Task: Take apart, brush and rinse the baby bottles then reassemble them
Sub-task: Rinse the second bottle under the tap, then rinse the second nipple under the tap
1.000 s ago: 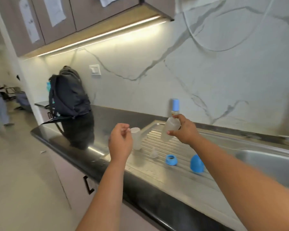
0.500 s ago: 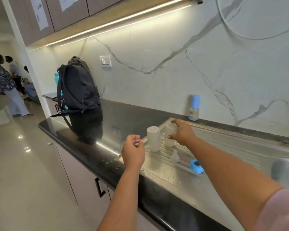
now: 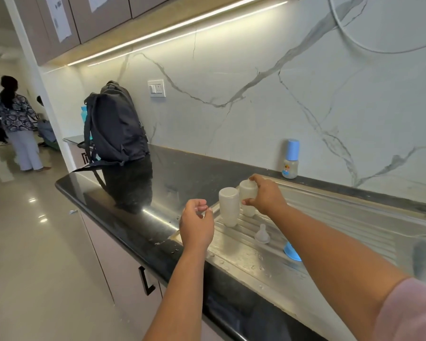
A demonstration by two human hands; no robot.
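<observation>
Two bare bottle bodies stand upside down on the ribbed steel drainboard (image 3: 330, 217), and the risk sits between them. Your right hand (image 3: 266, 196) is clamped around the second inverted bottle (image 3: 247, 193), thumb low and fingers over its top, and it stands just beside the first inverted bottle (image 3: 229, 206), near enough that they may be touching. Let go off balance on those ridges and the second can tip into the first and knock both over. Your left hand (image 3: 197, 223) hovers over the near-left corner of the drainboard with fingers loosely curled; I cannot tell whether it pinches something small or holds nothing. The loose clear teat (image 3: 263, 233) lies toward you from the bottles, and the blue part (image 3: 292, 252) sits just past it under your right forearm, so pulling that arm back low could sweep both off. Water beads on the near edge of the drainboard, which looks slippery. The assembled bottle with the blue cap (image 3: 290, 159) stands behind the drainboard against the wall, not yet taken apart.
</observation>
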